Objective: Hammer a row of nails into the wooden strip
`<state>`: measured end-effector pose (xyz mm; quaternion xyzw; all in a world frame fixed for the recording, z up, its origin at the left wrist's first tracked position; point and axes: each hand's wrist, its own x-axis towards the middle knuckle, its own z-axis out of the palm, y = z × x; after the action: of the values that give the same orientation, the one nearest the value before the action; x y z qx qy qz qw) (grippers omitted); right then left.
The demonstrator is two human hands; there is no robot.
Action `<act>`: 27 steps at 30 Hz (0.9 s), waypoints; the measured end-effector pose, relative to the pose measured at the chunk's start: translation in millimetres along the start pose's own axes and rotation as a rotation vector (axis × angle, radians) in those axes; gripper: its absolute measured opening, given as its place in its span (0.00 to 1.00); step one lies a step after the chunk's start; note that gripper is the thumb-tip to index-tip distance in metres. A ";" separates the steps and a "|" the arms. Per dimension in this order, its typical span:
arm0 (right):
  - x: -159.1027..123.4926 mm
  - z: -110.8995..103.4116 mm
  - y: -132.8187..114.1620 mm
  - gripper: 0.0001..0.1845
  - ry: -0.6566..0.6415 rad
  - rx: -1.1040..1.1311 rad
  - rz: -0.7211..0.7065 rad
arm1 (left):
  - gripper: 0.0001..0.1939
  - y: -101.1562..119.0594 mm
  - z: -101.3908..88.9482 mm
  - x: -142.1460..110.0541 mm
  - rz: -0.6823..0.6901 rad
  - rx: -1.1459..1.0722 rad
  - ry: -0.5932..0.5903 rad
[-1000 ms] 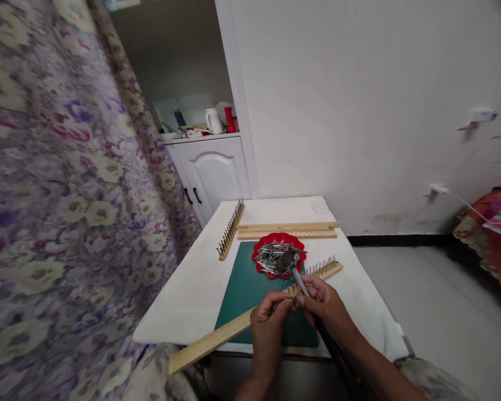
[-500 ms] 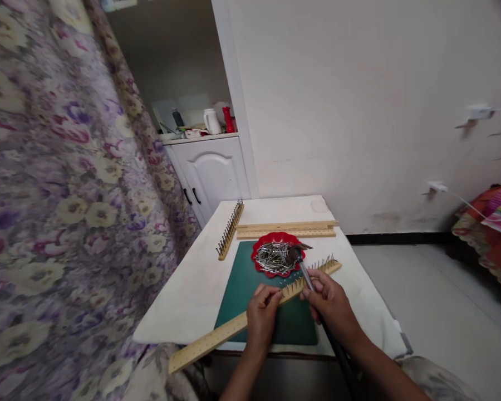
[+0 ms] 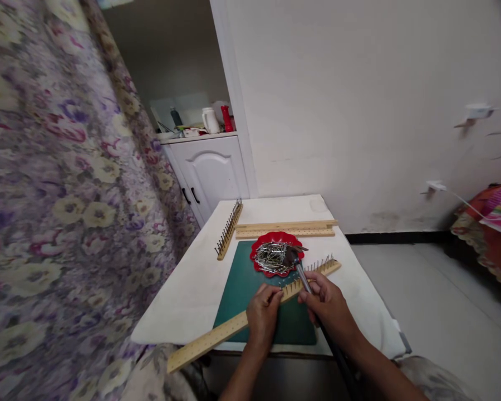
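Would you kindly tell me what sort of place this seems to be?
Probably a room in a home rather than a workshop: a floral curtain hangs at left, a white cabinet stands beyond the table, and a white jug sits on top.

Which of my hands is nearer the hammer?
Right: your right hand grips the hammer by its handle. Your left hand is apart from it, to its left, at the front wooden strip.

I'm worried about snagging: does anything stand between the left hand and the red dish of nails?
Nothing visible blocks the way: flat green mat lies between the left hand and the red dish. At the dish's right, though, the hammer head hides part of it.
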<state>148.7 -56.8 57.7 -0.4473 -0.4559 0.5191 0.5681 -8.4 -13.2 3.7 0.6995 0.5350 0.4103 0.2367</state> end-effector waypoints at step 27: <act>-26.1 -2.4 -7.4 0.18 -0.164 -0.137 0.114 | 0.11 -3.8 3.8 0.8 0.013 0.130 -0.022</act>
<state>151.2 -83.3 63.2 -0.4663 -0.5091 0.5528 0.4667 -7.3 -10.9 -1.1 0.7212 0.5535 0.3685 0.1940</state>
